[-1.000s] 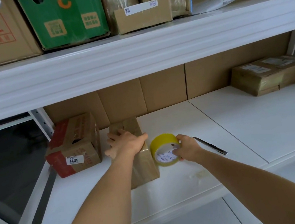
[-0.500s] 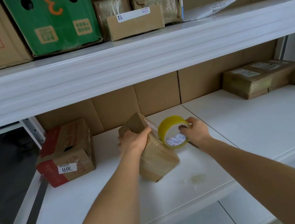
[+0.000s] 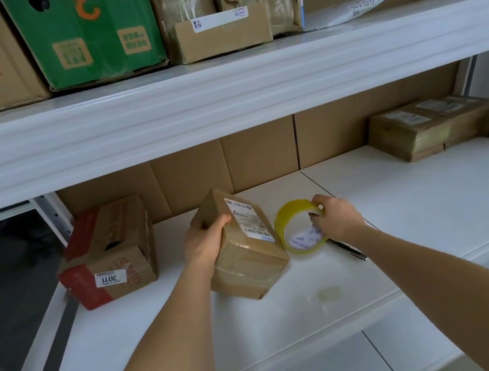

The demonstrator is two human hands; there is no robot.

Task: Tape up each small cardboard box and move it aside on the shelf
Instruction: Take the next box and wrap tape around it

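A small brown cardboard box (image 3: 247,249) with a white shipping label stands tilted on the white shelf (image 3: 405,223), near its middle. My left hand (image 3: 204,240) grips the box's left top edge. Just right of the box, a roll of yellowish clear tape (image 3: 297,228) stands on edge. My right hand (image 3: 336,218) holds the roll, thumb over its rim and fingers inside the core. The box and the roll are close together; whether tape joins them I cannot tell.
A red and brown box (image 3: 109,256) labelled 3011 sits at the shelf's left end. A dark pen (image 3: 349,252) lies behind my right wrist. Taped parcels (image 3: 431,128) are stacked at the back right. The upper shelf (image 3: 221,92) carries several cartons.
The small box was lying flat under my left hand; it has been lifted, turned and tilted so its label faces up. The tape roll moved with my right hand, up and to the right.
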